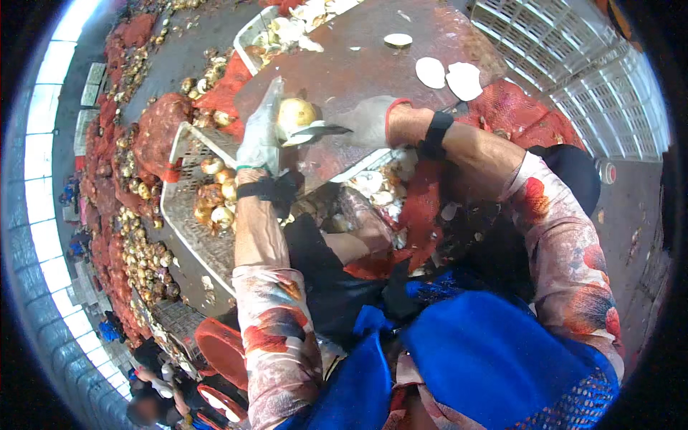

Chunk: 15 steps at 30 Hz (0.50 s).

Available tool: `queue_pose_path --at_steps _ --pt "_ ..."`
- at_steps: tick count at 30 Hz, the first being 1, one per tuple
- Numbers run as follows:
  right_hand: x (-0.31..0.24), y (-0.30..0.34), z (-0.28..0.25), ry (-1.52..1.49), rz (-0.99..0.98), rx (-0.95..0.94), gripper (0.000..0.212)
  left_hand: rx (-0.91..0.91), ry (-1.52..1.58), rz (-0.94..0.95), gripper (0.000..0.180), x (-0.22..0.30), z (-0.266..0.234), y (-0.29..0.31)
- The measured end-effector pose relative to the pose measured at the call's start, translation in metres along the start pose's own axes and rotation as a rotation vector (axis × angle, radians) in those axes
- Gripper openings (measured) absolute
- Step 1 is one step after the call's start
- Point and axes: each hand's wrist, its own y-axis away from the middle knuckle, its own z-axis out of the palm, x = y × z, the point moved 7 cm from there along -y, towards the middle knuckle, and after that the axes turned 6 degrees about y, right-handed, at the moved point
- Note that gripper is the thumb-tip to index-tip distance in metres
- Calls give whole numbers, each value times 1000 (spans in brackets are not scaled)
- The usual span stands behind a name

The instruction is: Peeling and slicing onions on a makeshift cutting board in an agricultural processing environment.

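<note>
My left hand [261,136], in a pale glove, is closed around a yellow-skinned onion [296,112] above the reddish-brown board [344,68]. My right hand [365,120], gloved with a red cuff, grips a knife; its handle is hidden in the fingers. The dark knife blade [324,131] points left and lies against the onion's lower side, where a pale cut surface shows. Farther back on the board lie two white onion pieces [430,72] side by side and one more white slice [398,40].
A crate of unpeeled onions [175,154] stands left of the board, a crate of white onions [244,43] beyond it. White pieces [369,183] lie below the board. Stacked white crates [573,64] and red mesh [527,115] are at right. Onion heaps and people are far left.
</note>
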Motion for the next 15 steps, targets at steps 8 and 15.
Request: queue_pose_path --at_steps 8,15 --pt "34 -15 24 -228 -63 -10 41 -47 -13 -24 47 -4 7 -10" --pt "-1 7 1 1 56 -54 35 -28 -121 -46 50 -1 -21 -3"
